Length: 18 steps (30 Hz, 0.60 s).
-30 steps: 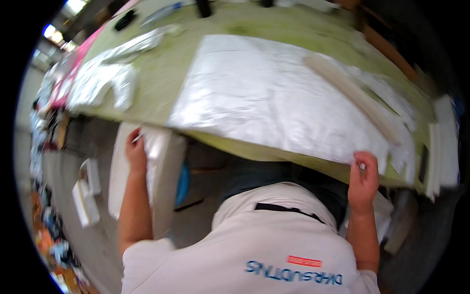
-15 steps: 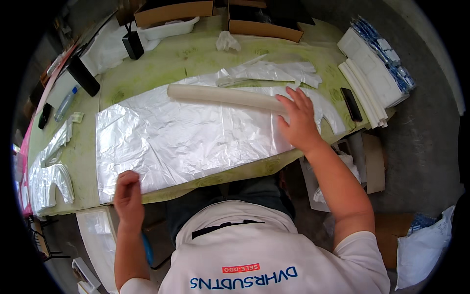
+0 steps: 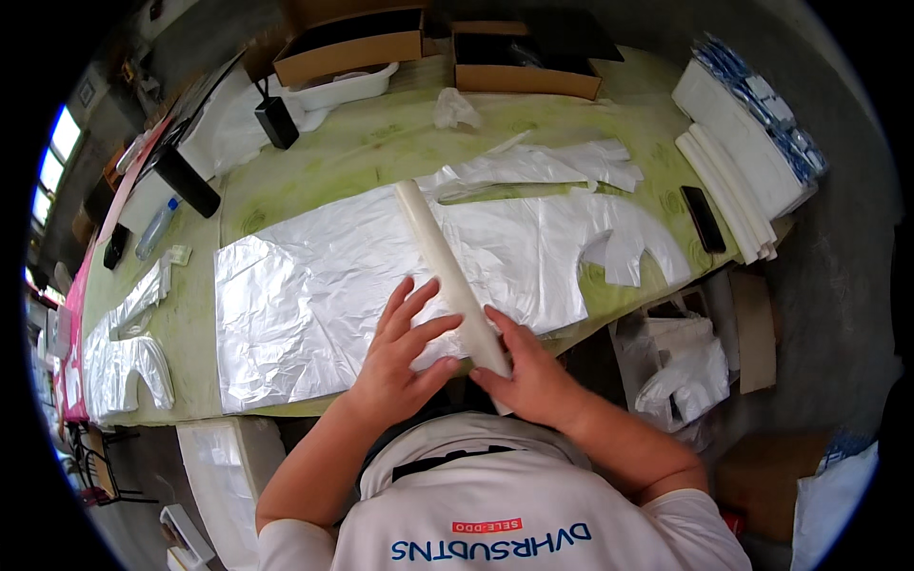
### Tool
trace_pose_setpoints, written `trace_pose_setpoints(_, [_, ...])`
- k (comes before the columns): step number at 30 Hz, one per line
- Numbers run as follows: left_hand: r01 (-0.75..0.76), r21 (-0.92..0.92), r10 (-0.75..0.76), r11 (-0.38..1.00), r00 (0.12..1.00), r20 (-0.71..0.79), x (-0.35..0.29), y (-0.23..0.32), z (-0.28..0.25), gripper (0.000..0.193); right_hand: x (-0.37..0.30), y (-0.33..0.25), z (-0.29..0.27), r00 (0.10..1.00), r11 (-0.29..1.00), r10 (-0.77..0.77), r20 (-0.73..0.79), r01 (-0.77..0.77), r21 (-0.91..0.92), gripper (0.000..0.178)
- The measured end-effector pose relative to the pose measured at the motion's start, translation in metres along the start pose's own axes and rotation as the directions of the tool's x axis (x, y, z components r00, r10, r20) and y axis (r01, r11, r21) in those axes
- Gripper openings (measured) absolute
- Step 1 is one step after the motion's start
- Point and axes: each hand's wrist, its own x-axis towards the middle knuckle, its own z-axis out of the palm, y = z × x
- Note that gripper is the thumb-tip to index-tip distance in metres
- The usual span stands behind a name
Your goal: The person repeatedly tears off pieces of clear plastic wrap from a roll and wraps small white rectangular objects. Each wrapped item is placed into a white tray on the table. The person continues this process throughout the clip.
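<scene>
A long off-white tube (image 3: 436, 249) slants across a wide sheet of thin, shiny white plastic film (image 3: 295, 319) on the table. My right hand (image 3: 529, 373) grips the tube's near end, thumb and fingers around it, just past the table's front edge. Close to the tube's left side, my left hand (image 3: 400, 357) is open with fingers spread; whether its fingertips touch the tube I cannot tell. On the right, the film has curved cut-outs and a strap-like strip. A separate loose strip of film (image 3: 543, 162) lies beyond it.
Folded film pieces (image 3: 129, 366) lie at the left, near a plastic bottle (image 3: 157, 228) and a black cylinder (image 3: 188, 181). At the right are a phone (image 3: 703, 219), white rolls (image 3: 724, 195) and stacked blue packets (image 3: 762, 109). Cardboard boxes (image 3: 528, 79) stand at the back.
The tube has turned from lying crosswise to pointing toward me. My right hand has come nearer and grasped its end. My left hand has moved right, from the film's near corner to beside the tube.
</scene>
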Motion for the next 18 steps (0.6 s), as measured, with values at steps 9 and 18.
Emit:
trace_pose_setpoints(9, [-0.004, 0.123, -0.02, 0.992, 0.982, 0.187, 0.017, -0.018, 0.022, 0.033, -0.04, 0.015, 0.006, 0.999, 0.924, 0.035, -0.017, -0.026, 0.382, 0.057])
trace_pose_setpoints(18, [-0.109, 0.002, 0.107, 0.994, 0.979, 0.173, 0.071, 0.019, 0.046, 0.033, -0.025, 0.026, -0.028, 0.977, 0.993, -0.047, -0.207, 0.024, -0.112, 0.048])
